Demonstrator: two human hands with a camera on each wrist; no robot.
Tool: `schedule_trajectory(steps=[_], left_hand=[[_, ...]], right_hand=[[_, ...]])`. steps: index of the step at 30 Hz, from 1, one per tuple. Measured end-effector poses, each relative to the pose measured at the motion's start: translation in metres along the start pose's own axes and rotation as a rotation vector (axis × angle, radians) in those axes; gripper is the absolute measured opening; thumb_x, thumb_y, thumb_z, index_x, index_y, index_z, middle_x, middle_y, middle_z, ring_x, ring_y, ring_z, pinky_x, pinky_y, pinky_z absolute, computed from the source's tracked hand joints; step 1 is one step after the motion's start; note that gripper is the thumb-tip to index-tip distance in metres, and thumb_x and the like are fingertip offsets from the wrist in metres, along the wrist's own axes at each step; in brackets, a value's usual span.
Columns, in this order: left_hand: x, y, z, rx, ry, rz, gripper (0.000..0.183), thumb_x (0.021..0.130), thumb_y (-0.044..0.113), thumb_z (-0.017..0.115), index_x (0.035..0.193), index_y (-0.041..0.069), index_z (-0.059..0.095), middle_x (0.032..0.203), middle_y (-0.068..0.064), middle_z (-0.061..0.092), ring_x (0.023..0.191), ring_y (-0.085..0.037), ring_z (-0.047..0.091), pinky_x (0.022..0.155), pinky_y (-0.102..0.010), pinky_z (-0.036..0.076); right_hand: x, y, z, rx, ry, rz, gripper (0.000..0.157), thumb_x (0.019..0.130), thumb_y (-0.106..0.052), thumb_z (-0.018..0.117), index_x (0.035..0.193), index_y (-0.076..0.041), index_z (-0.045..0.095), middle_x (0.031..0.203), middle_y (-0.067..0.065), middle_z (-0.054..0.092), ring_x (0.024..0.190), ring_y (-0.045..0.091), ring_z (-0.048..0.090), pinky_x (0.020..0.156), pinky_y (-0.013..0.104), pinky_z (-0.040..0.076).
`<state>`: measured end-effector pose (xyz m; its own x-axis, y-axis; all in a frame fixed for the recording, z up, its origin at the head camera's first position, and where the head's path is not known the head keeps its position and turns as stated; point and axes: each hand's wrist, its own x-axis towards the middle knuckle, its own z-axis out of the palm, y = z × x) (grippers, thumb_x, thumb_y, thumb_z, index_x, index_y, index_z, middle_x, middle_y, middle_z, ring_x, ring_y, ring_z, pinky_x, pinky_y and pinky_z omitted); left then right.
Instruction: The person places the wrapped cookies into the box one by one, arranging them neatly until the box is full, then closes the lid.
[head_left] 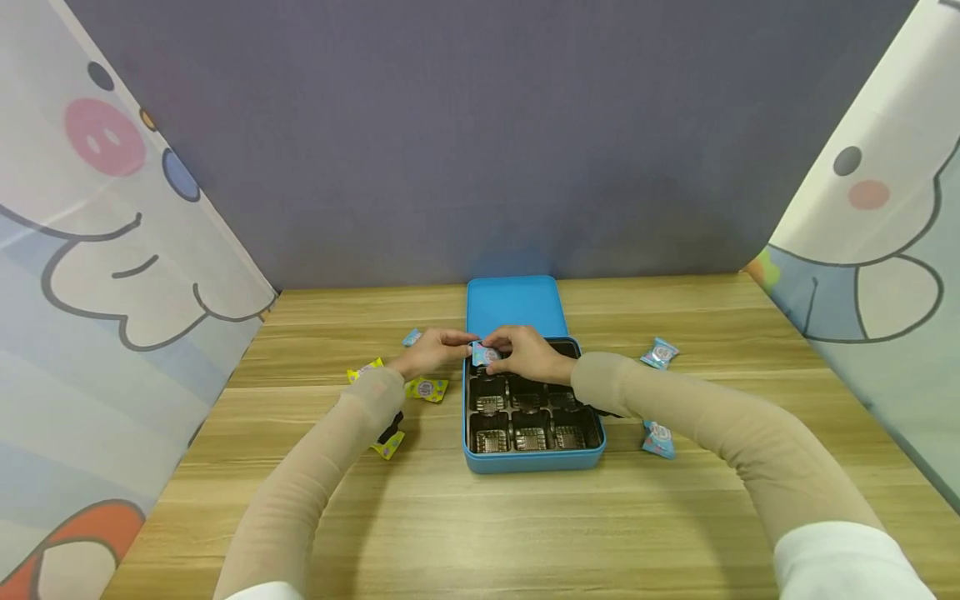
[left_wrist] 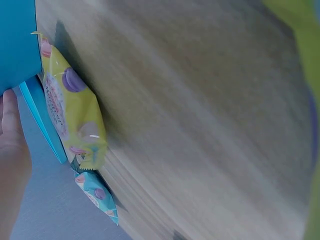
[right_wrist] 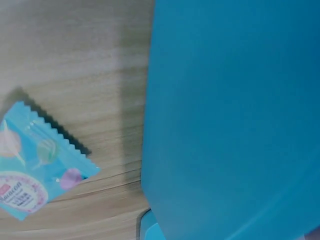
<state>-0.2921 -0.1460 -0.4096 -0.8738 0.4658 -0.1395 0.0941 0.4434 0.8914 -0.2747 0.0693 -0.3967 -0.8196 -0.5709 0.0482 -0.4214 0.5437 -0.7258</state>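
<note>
A small blue macaron packet (head_left: 486, 355) is over the back left compartment of a blue tin (head_left: 534, 463). The tin has a dark plastic tray divided into several compartments. My right hand (head_left: 528, 354) pinches the packet between thumb and fingers from the right. At the packet's left end, my left hand (head_left: 435, 350) reaches in with fingers nearly straight, fingertips right at its edge and the tin's rim. In the left wrist view, part of the left hand (left_wrist: 11, 145) appears beside the blue tin wall (left_wrist: 17, 45). The right wrist view shows the tin's side (right_wrist: 225, 110) but not the hand.
The blue lid (head_left: 516, 306) lies behind the tin. Yellow packets (head_left: 427, 390) are scattered on the left around the forearm, with a blue packet (head_left: 412, 337) behind them. Two blue packets, one farther back (head_left: 660, 353) and one nearer (head_left: 659, 439), lie right of the tin.
</note>
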Motion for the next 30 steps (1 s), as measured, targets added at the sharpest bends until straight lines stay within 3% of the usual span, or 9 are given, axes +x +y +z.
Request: schedule_trajectory(steps=[17, 30], left_hand=[[-0.0007, -0.0021, -0.0008, -0.034, 0.001, -0.028, 0.04, 0.092, 0.023, 0.056, 0.13, 0.01, 0.052, 0.135, -0.012, 0.048, 0.124, -0.028, 0.046, 0.102, -0.044, 0.041], [-0.0016, 0.001, -0.0011, -0.069, -0.011, -0.042, 0.041, 0.092, 0.023, 0.056, 0.131, 0.009, 0.052, 0.137, -0.014, 0.046, 0.127, -0.03, 0.043, 0.105, -0.046, 0.036]], right_hand=[[-0.0029, -0.0022, -0.004, -0.05, -0.021, 0.0, 0.038, 0.083, -0.015, 0.068, 0.119, -0.008, 0.058, 0.121, 0.009, 0.057, 0.114, 0.024, 0.054, 0.095, 0.032, 0.047], [-0.0045, 0.0006, -0.0084, -0.005, -0.035, 0.009, 0.038, 0.085, -0.017, 0.066, 0.122, -0.009, 0.058, 0.123, 0.009, 0.058, 0.115, 0.023, 0.055, 0.095, 0.031, 0.047]])
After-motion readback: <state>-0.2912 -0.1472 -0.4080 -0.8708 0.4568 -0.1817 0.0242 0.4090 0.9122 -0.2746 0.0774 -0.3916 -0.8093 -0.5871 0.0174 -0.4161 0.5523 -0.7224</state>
